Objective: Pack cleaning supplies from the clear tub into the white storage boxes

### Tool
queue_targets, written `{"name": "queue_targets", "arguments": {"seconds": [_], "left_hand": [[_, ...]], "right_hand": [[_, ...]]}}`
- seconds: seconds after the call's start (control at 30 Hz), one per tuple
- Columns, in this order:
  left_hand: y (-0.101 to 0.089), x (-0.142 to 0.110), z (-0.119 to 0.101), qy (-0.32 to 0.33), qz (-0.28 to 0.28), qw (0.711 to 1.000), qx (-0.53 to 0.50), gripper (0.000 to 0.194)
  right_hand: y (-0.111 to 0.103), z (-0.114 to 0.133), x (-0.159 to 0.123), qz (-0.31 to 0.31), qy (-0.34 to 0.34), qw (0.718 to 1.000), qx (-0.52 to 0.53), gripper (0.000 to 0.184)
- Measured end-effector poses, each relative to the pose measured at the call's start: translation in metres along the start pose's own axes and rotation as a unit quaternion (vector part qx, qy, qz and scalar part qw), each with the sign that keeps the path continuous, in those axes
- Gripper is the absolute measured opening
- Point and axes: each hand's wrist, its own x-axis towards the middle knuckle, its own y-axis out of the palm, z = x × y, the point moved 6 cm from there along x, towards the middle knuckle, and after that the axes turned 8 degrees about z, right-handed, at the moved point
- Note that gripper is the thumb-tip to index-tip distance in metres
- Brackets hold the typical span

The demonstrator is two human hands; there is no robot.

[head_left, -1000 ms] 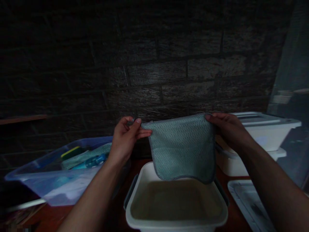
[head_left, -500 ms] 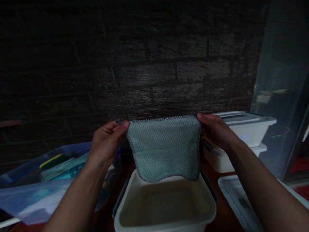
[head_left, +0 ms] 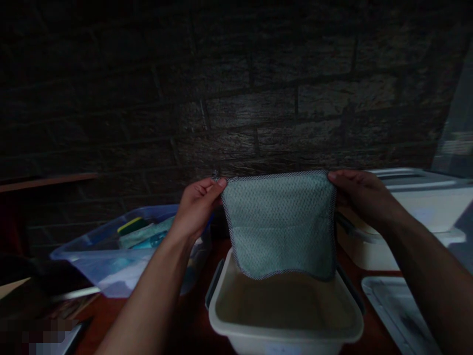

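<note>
The left hand (head_left: 197, 209) and right hand (head_left: 365, 197) each pinch 1 upper corner of a green cloth (head_left: 281, 227), hanging spread at the far side of a white tub (head_left: 286, 336) on the worktop (head_left: 98, 315). The tub's front label (head_left: 283, 349) and the stacked box's (head_left: 447, 204) pale label (head_left: 424, 214) are too dim to read.
</note>
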Motion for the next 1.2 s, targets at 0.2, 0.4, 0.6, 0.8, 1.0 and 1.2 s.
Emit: {"name": "queue_targets", "arguments": {"seconds": [0.2,0.4,0.6,0.8,1.0,1.2], "left_hand": [[-0.003,0.0,0.0,0.022,-0.01,0.997,0.067,0.028],[-0.001,0.001,-0.001,0.047,-0.026,0.996,0.077,0.025],[-0.017,-0.001,-0.008,0.116,-0.125,0.976,0.136,0.02],[-0.015,-0.001,-0.011,0.136,-0.128,0.957,0.22,0.022],[-0.013,0.0,-0.011,0.14,-0.135,0.956,0.22,0.021],[-0.005,0.0,-0.01,0.144,-0.1,0.973,0.152,0.018]], "right_hand": [[-0.011,0.003,0.0,-0.083,-0.054,0.994,-0.046,0.025],[0.0,0.004,-0.002,-0.094,-0.066,0.993,-0.014,0.026],[0.021,0.01,-0.003,0.017,-0.039,0.999,-0.01,0.029],[0.021,0.018,-0.003,0.045,-0.065,0.997,-0.006,0.03],[0.019,0.013,-0.001,0.052,-0.064,0.997,0.01,0.029],[0.015,0.012,-0.001,0.013,-0.057,0.998,-0.009,0.03]]}}
